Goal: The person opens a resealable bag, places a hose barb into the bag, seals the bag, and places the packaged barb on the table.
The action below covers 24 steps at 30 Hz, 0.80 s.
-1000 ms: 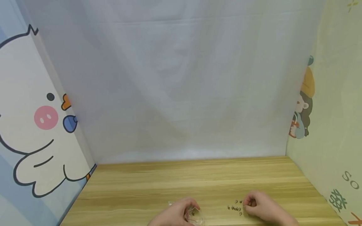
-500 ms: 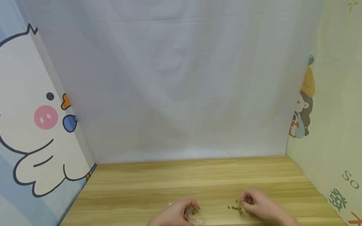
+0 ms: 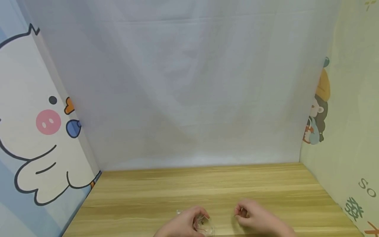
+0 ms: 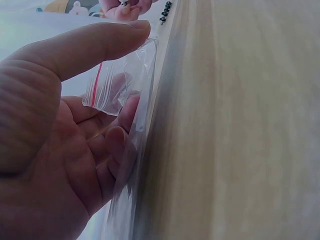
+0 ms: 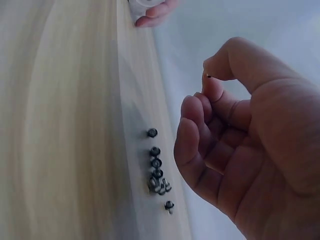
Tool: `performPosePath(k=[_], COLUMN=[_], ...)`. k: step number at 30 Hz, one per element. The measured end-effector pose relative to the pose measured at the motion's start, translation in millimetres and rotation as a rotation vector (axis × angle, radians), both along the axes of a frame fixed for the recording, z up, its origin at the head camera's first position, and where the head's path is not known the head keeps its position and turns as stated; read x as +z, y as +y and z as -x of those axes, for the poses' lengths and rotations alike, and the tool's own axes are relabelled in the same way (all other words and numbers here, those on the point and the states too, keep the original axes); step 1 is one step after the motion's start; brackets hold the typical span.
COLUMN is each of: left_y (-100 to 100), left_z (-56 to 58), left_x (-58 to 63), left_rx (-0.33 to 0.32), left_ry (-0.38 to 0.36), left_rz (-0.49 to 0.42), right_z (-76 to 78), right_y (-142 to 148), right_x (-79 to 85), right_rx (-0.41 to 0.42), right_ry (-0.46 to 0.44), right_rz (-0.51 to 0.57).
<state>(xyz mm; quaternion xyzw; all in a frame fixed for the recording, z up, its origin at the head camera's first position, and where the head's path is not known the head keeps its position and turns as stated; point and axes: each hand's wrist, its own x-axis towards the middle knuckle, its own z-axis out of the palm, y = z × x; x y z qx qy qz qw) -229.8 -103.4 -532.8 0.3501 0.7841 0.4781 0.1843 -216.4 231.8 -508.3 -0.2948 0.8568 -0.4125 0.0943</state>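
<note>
1. We have the clear bag (image 4: 102,97), marked by a red line (image 4: 95,85), on the near part of the table (image 3: 148,197); we take it as our landmark.
2. Our left hand (image 3: 185,222) is curled round the bag, with its thumb well apart from the fingers. We judge that this grip should stay light and wide, so the plastic does not fold together.
3. Our right hand (image 5: 240,115) is to the right of the bag and apart from it. The thumb and forefinger are closed at the tips on a small piece (image 5: 209,76), mostly hidden; the other fingers are bent inward.
4. The loose screws (image 5: 156,162), as they seem to be, lie also to the right of the bag, most of them in a short row.
5. Such a small piece can slip easily, we think; a firm but calm pinch is good.
6. Near the bag we should move slowly, and not brush its thin edge.
</note>
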Motion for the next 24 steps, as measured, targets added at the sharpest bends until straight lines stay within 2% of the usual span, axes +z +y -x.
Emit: performPosePath(k=[4, 9, 15, 20, 24], left_y=[1, 0, -1, -1, -1], left_z=[0.4, 1.8, 3.9, 3.2, 2.6], left_x=[0.2, -0.2, 0.0, 0.0, -1.1], left_rx=[0.003, 0.003, -0.007, -0.013, -0.023], left_ry=[-0.005, -0.05, -0.074, -0.068, -0.051], left_rz=[0.002, 0.001, 0.001, -0.012, -0.026], right_z=[1.4, 2.2, 0.9, 0.9, 0.6], right_y=[-9, -25, -48, -65, -76], right_x=[-0.9, -3.7, -5.9, -7.1, -7.2], right_rx=[0.019, 0.047, 0.099, 0.132, 0.15], right_ry=[0.001, 0.011, -0.047, -0.05, -0.011], right_rz=[0.003, 0.003, 0.051, 0.063, 0.066])
